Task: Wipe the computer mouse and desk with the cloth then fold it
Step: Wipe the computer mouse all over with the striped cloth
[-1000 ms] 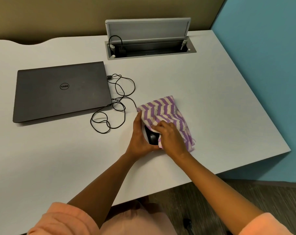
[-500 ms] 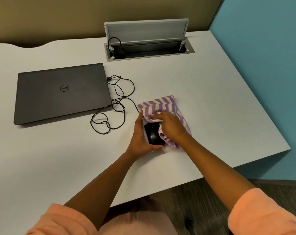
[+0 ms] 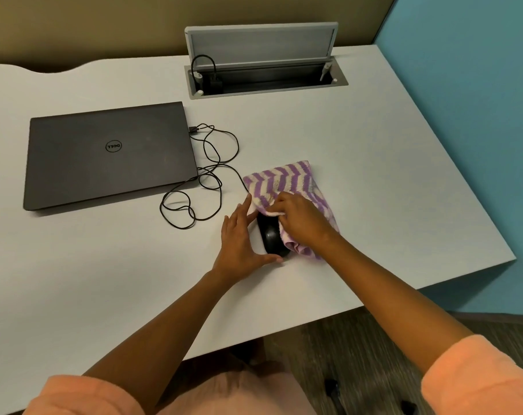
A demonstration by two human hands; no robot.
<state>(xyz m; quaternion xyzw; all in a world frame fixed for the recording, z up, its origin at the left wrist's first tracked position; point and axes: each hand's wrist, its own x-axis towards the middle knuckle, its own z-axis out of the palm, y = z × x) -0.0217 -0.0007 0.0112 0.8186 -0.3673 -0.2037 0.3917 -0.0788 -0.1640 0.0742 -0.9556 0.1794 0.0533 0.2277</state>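
head view: white tabletop meets a teal wall. right hand clutches the cloth on the mouse. left hand, earlier cupping it, now lies spread alongside.

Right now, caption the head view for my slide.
Right hand wipes the black mouse with striped cloth; left hand steadies it.

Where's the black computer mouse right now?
Head view, right of centre on the white desk: black computer mouse between left hand and right hand, beside the purple-striped cloth.
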